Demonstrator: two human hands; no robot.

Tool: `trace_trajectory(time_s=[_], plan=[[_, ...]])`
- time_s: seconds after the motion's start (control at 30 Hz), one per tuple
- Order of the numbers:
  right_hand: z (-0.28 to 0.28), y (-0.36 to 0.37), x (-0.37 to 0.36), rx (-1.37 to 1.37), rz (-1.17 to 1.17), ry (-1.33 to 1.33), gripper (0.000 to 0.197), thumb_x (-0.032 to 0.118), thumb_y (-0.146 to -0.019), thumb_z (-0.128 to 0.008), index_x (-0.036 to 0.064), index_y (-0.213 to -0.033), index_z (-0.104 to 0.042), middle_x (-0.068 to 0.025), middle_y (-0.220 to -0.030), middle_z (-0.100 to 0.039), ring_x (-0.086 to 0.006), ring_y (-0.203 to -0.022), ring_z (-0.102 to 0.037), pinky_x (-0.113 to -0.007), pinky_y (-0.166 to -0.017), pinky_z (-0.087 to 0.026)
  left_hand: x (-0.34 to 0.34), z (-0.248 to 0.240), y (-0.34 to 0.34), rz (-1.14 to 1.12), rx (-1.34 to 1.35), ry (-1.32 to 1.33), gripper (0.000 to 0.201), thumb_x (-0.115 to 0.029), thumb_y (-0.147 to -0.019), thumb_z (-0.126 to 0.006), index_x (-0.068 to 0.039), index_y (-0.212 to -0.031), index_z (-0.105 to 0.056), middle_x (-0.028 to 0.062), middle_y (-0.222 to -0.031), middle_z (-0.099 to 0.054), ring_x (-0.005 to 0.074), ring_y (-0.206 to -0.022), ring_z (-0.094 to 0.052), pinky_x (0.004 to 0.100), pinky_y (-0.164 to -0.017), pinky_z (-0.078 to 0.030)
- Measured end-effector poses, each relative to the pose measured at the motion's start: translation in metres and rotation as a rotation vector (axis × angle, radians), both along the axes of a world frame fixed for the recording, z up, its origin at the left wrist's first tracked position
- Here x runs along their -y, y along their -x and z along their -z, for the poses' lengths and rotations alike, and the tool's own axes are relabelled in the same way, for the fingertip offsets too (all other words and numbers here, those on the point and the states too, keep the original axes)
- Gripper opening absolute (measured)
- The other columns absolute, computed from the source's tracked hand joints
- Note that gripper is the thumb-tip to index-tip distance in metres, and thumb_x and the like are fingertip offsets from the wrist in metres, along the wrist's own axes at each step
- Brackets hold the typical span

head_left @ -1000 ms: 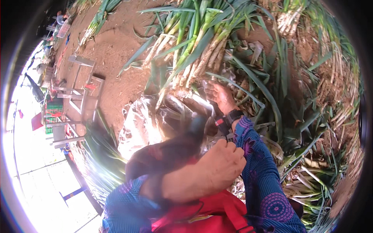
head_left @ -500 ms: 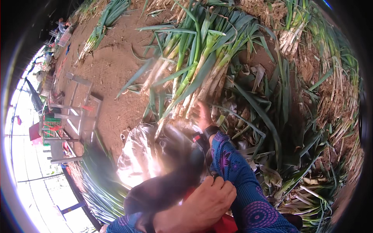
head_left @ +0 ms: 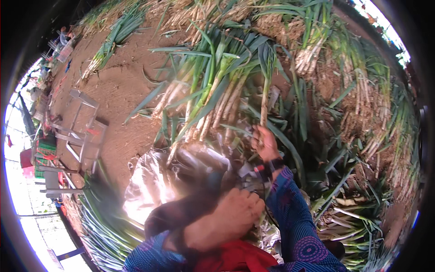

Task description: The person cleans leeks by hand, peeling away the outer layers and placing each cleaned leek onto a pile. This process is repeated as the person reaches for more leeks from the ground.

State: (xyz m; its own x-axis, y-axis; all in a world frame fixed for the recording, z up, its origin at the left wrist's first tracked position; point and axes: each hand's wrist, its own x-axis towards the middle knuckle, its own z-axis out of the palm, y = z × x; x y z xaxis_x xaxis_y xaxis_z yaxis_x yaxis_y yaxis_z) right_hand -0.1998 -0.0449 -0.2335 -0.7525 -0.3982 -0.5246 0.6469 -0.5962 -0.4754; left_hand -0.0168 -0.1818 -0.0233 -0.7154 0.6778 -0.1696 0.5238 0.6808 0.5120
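Note:
My right hand [head_left: 265,144] reaches forward, its fingers closed round the root end of a long green onion [head_left: 265,102]. The stalk stands up from the hand, green leaves at the far end. Just left of it lies a heap of green onions [head_left: 217,97], white root ends toward me. My left hand [head_left: 231,213] is held low in front of me with curled fingers; what they hold, if anything, is hidden. A pale plastic sheet [head_left: 152,177] lies beyond my left forearm. Red cloth [head_left: 240,256] shows under that forearm.
Loose leaves and trimmings [head_left: 294,127] litter the ground to the right. More onion bundles [head_left: 362,95] lie far right. Another onion pile [head_left: 106,217] is near left. A metal frame [head_left: 81,145] stands on the brown soil [head_left: 122,95]. A lone bundle [head_left: 115,38] lies far left.
My right hand has moved right from the heap's root ends and now holds a single green onion. My left hand stays curled low in front of me. The view has shifted slightly.

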Motion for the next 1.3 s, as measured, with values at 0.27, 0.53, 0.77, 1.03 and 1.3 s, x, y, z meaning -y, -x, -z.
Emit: trace_trajectory(time_s=[0.27, 0.53, 0.77, 1.03, 1.3], plan=[[-0.098, -0.192, -0.127, 0.278, 0.004, -0.25, 0.019, 0.028, -0.094, -0.049, 0.0135, -0.082, -0.05, 0.0023, -0.056, -0.04, -0.0118, -0.045, -0.04, -0.026, -0.04, -0.028, -0.003, 0.01, -0.01, 0.069, -0.001, 0.139, 0.027, -0.026, -0.082, -0.056, -0.01, -0.103, -0.06, 0.0127, -0.09, -0.063, 0.0305, -0.089, -0.062, 0.0443, -0.075, -0.049], [-0.216, -0.352, -0.179, 0.196, 0.07, -0.192, 0.02, 0.025, -0.096, -0.044, 0.0136, -0.08, -0.042, 0.0021, -0.06, -0.037, -0.0086, -0.047, -0.033, -0.023, -0.043, -0.028, -0.05, 0.088, -0.027, -0.03, 0.296, -0.378, 0.032, -0.033, -0.087, -0.052, -0.003, -0.09, -0.062, 0.0137, -0.074, -0.061, 0.0275, -0.068, -0.06, 0.0376, -0.063, -0.047], [-0.262, -0.456, -0.162, 0.004, 0.084, -0.256, 0.053, 0.029, -0.091, -0.052, 0.01, -0.137, -0.033, 0.0024, -0.065, -0.037, -0.0054, -0.048, -0.033, -0.018, -0.04, -0.027, -0.138, 0.148, -0.035, -0.665, 1.38, -1.003, 0.055, -0.056, -0.089, -0.044, -0.006, -0.106, -0.058, 0.0102, -0.101, -0.061, 0.0276, -0.086, -0.059, 0.0432, -0.073, -0.049], [-0.277, -0.495, -0.179, -0.053, -0.029, -0.41, 0.052, 0.025, -0.091, -0.051, 0.006, -0.136, -0.032, 0.0018, -0.062, -0.038, -0.0054, -0.046, -0.032, -0.019, -0.041, -0.027, -0.175, 0.158, -0.014, -0.605, 1.617, -1.441, 0.023, -0.026, -0.087, -0.061, -0.01, -0.104, -0.06, 0.0031, -0.096, -0.062, 0.0163, -0.086, -0.058, 0.0301, -0.071, -0.048], [-0.205, -0.432, -0.215, -0.319, -0.128, -0.807, 0.044, 0.01, -0.085, -0.052, -0.001, -0.126, -0.047, -0.0034, -0.084, -0.057, -0.0104, -0.073, -0.051, -0.022, -0.065, -0.041, -0.151, -0.045, 0.004, -0.384, 0.983, -1.443, 0.024, -0.018, -0.082, -0.068, -0.008, -0.103, -0.061, 0.0015, -0.094, -0.063, 0.0162, -0.084, -0.061, 0.0332, -0.074, -0.05]])
